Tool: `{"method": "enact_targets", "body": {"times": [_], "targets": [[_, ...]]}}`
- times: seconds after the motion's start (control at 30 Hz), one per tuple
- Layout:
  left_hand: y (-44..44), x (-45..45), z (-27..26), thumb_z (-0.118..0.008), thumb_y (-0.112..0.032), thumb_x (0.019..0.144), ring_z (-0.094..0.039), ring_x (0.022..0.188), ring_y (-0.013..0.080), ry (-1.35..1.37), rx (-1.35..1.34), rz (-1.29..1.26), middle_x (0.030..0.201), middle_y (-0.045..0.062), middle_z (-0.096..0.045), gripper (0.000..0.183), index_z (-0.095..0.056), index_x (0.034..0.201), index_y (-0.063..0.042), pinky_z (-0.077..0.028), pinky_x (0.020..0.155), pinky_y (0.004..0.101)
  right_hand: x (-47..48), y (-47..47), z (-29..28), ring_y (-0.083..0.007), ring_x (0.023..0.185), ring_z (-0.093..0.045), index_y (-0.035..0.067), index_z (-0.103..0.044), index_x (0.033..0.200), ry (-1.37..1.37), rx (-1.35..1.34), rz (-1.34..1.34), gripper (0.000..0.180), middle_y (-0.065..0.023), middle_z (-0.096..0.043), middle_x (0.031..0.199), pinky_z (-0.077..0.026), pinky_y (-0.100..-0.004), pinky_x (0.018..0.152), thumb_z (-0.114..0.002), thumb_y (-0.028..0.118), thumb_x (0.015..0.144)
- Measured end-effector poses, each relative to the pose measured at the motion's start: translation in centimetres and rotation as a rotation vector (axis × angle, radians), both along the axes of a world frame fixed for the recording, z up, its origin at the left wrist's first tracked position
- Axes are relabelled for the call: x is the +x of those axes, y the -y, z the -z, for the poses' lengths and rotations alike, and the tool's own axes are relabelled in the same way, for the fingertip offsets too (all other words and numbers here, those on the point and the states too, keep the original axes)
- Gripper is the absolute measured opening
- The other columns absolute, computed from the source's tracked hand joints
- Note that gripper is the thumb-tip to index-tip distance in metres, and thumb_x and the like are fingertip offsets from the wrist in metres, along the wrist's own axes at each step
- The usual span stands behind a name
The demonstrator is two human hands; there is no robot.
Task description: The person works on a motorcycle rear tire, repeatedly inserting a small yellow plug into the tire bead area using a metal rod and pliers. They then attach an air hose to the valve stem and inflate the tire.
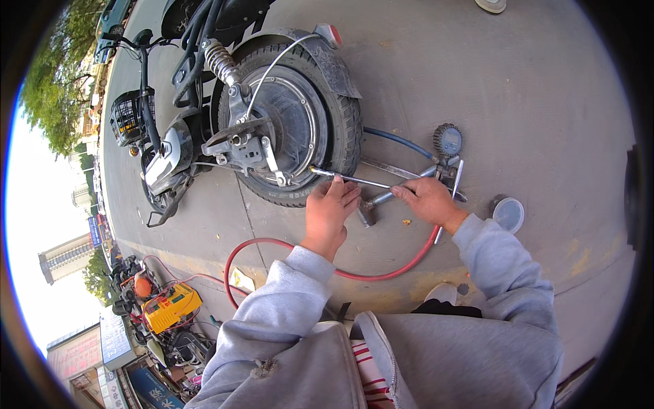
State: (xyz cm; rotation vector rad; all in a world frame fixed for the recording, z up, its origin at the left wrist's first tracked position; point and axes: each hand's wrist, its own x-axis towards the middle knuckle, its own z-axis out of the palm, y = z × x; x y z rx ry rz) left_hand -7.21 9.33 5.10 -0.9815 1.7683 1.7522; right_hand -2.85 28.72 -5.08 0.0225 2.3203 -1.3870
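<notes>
A slim metal tire lever (365, 181) lies across the rim edge of an electric scooter's rear wheel (306, 117). Its flattened end, with a yellowish tip, touches the rim by the black tire (348, 120). My right hand (426, 199) grips the lever's far end. My left hand (331, 212) is at the lever near the tire, thumb against it and fingers partly extended; its exact hold cannot be told. A tire inflator with a round digital gauge (450, 141) lies beyond my right hand, a red air hose (357, 277) looping below both hands.
A metal stand (396, 191) lies beside the tire, partly behind my right hand. To its right is a small round translucent container (508, 214). A yellow machine (172, 308) and parked vehicles are at lower left. Another person's shoe (491, 5) shows at the top edge.
</notes>
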Motion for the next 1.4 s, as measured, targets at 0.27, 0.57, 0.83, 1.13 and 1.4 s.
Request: {"method": "enact_targets", "body": {"times": [0.27, 0.57, 0.83, 1.13, 1.4], "targets": [[1.6, -2.5, -1.7, -0.061, -0.024, 0.098, -0.069, 0.073, 0.0170, -0.068, -0.455, 0.511, 0.086, 0.011, -0.070, 0.028, -0.063, 0.101, 0.004, -0.057, 0.067, 0.0279, -2.3, -1.5, -0.3, -0.0361, 0.055, -0.060, 0.007, -0.064, 0.061, -0.276, 0.229, 0.039, 0.063, -0.0141, -0.058, 0.055, -0.045, -0.0450, 0.051, -0.059, 0.065, 0.085], [3.4, -10.3, -4.3, -0.075, -0.011, 0.079, -0.061, 0.103, 0.0325, -0.929, -1.121, 1.406, 0.106, 0.012, -0.067, 0.031, -0.068, 0.108, -0.006, -0.048, 0.089, 0.0406, -10.9, -6.8, -0.3, -0.0313, 0.060, -0.063, 0.010, -0.069, 0.070, -0.776, 0.459, 0.151, 0.058, -0.0091, -0.062, 0.060, -0.048, -0.0441, 0.058, -0.061, 0.066, 0.081], [3.6, -12.3, -3.2, -0.076, -0.004, 0.076, -0.060, 0.100, 0.0288, -1.025, -1.080, 1.496, 0.103, 0.010, -0.065, 0.027, -0.070, 0.102, -0.006, -0.049, 0.088, 0.0366, -12.4, -6.0, 1.8, -0.0335, 0.095, -0.061, 0.009, -0.067, 0.082, -0.794, 0.321, 0.199, 0.051, -0.0114, -0.066, 0.087, -0.042, -0.0525, 0.089, -0.065, 0.060, 0.080], [4.0, -12.3, -2.5, -0.077, -0.006, 0.077, -0.060, 0.099, 0.0274, -1.061, -1.149, 1.516, 0.103, 0.008, -0.064, 0.021, -0.069, 0.096, -0.005, -0.049, 0.086, 0.0357, -14.2, -5.7, 3.6, -0.0346, 0.086, -0.064, 0.010, -0.071, 0.076, -0.662, 0.194, 0.184, 0.058, -0.0129, -0.068, 0.081, -0.042, -0.0533, 0.089, -0.068, 0.068, 0.071], [4.3, -12.4, -2.0, -0.076, -0.005, 0.076, -0.059, 0.094, 0.0277, -1.059, -1.109, 1.496, 0.100, 0.008, -0.064, 0.018, -0.070, 0.093, -0.006, -0.048, 0.083, 0.0363, -13.8, -5.6, 2.8, -0.0357, 0.087, -0.067, 0.011, -0.074, 0.079, -0.663, 0.197, 0.239, 0.055, -0.0133, -0.070, 0.080, -0.042, -0.0550, 0.093, -0.072, 0.065, 0.070]]}}
